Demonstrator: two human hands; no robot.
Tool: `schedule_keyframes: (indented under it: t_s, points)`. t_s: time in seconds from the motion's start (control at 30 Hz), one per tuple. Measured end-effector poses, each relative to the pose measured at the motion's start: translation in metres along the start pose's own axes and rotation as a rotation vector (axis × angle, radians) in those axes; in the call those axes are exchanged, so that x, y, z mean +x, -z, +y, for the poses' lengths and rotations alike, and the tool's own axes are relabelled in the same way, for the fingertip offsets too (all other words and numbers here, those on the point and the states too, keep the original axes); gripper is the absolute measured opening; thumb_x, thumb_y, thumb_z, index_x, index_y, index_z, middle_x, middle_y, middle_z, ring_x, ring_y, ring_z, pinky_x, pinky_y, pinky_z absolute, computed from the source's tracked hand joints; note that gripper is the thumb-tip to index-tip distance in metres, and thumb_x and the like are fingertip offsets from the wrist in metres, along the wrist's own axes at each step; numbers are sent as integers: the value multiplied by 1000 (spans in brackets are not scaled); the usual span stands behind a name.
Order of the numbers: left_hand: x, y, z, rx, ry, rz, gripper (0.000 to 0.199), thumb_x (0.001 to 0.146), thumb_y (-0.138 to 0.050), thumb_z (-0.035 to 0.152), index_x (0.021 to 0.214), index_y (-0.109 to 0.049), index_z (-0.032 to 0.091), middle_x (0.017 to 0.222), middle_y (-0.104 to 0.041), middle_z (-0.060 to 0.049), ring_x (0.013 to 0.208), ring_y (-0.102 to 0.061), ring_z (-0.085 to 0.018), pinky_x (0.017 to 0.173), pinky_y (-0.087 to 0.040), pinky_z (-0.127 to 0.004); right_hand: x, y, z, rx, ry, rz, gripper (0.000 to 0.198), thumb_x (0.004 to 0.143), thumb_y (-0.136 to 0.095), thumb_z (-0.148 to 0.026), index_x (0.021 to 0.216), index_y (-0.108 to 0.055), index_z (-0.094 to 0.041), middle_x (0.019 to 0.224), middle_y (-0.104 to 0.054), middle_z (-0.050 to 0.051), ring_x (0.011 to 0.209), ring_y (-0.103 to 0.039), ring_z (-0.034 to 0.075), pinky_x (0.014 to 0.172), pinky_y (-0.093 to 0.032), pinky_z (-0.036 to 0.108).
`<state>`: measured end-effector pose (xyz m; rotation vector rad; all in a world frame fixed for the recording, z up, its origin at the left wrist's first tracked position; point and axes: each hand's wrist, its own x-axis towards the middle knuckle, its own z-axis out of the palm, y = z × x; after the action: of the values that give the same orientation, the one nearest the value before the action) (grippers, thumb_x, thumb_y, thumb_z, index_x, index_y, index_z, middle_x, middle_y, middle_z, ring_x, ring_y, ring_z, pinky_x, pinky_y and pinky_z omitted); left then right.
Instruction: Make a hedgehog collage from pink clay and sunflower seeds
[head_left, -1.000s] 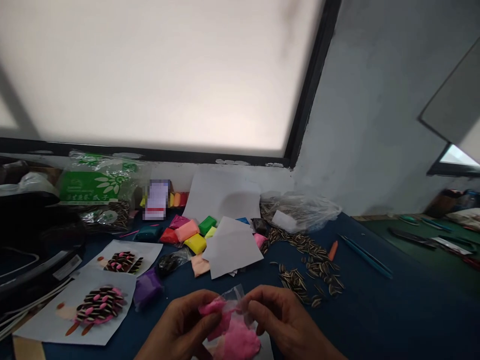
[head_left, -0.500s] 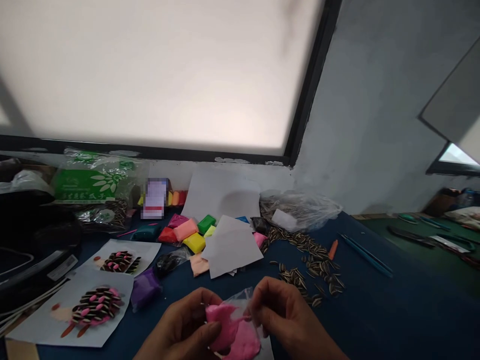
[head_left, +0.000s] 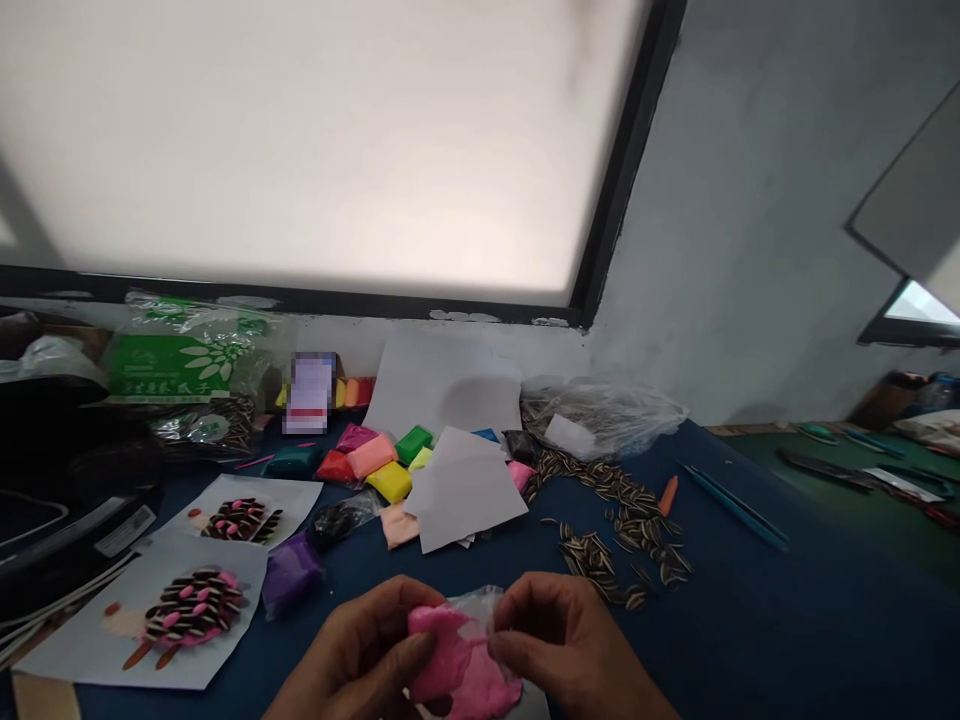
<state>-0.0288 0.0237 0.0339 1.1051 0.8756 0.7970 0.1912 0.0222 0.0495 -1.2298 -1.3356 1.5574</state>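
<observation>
My left hand [head_left: 358, 652] grips a lump of pink modelling clay [head_left: 436, 655] between thumb and fingers, near the bottom of the view. Around the clay's upper right side is its clear plastic wrapper [head_left: 478, 604]. My right hand [head_left: 559, 640] is closed in a pinch at the edge of this wrapper; whether clay is also between the fingertips cannot be made out. Directly below lies a flat pink clay patch [head_left: 487, 688] on a sheet of paper, partly covered by my hands.
Sunflower seeds [head_left: 589, 555] lie loose beyond my right hand, with blue tweezers [head_left: 739, 508] and an orange stick [head_left: 668, 495] nearby. Two papers with seed-and-clay hedgehogs [head_left: 196, 605] rest at left, beside a purple clay pack [head_left: 294, 573]. White sheets [head_left: 466, 490] overlap several colourful clay packs [head_left: 372, 456].
My right hand has come slightly lower and closer to the clay. The stretched strand of pink between the hands no longer shows, and the wrapper sits lower.
</observation>
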Motion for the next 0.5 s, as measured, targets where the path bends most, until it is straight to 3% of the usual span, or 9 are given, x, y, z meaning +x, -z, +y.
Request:
schedule_keyframes:
  t_s: [0.27,0.4,0.5]
  points:
    - [4,6,-12,48,-4,-8,57,80,-81,72,84,-63,18,70,-73,-3,61,-67,-18,54,-52,-25,4,0,17,-52,209,-43,29,89,-73,-48,81,-79,-20,78,-56,0,69,-52,14,66,-44,27]
    - [3,6,-16,41,6,-9,55,79,-82,71,89,-64,19,71,-72,-2,60,-66,-18,55,-51,-26,5,-1,20,-118,186,-68,7,77,-76,-25,72,-79,-21,74,-56,-1,70,-54,14,69,-46,27]
    - [3,2,-18,7,-24,10,59,78,-81,73,98,-64,20,70,-70,-1,60,-65,-18,54,-49,-26,1,-3,10,-207,160,-65,8,72,-73,-15,73,-78,-21,74,-57,-1,73,-57,16,71,-47,28]
